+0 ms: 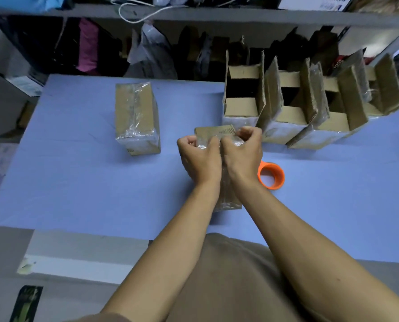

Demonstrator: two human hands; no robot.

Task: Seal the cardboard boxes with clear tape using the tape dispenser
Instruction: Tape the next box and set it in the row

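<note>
1. Box (213, 135) sits mid-tabletop (77, 182), mostly hidden under both hands.
2. Left hand (199, 159) and right hand (242, 152) have fingers curled, pressing and pinching clear tape on the box top, likely smoothing the seam so it sticks.
3. Orange tape roll (271, 175) lies just right of the box, set down within reach.
4. Sealed box (135, 117) stands apart at left; open boxes (286, 101) wait in a row at right, flaps up.
</note>
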